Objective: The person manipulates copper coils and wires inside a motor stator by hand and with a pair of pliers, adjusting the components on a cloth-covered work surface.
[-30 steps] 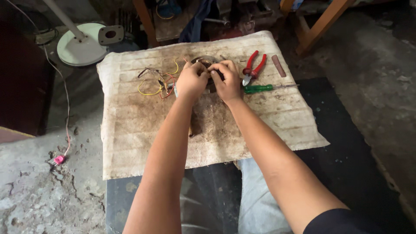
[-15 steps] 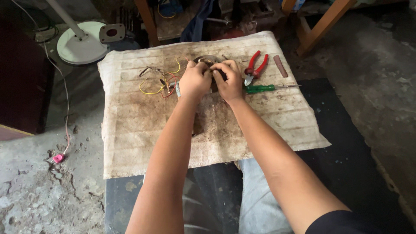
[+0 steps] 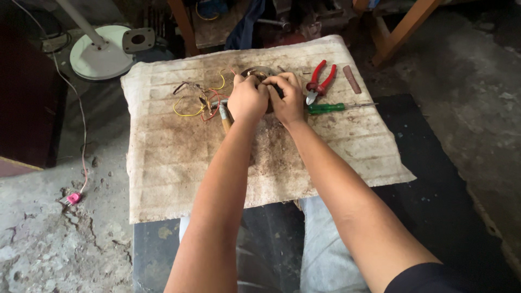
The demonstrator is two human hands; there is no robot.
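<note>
Bottom of the frame: both forearms rise from the lower edge, over the person's lap, toward a worktop covered by a stained, ribbed off-white cloth.

Centre, upper half: the left hand and the right hand sit side by side, knuckles touching, over a round metal part that lies on the cloth near the worktop's far edge. The fingers of both hands are curled closed around this part or around something on it; the exact contact is covered by the hands.

Left of the hands: a loose tangle of yellow, red and dark wires lies on the cloth, touching or running under the left hand. A wooden handle shows below the left wrist.

Right of the hands: red-handled pliers, a green-handled screwdriver and a small brown bar lie unheld.

Progress, as a judgement: the wires are free, so the work is partly advanced; how much remains cannot be told.

Upper left: a white round stand base rests on the floor. The top of the frame is dark and cluttered.
</note>
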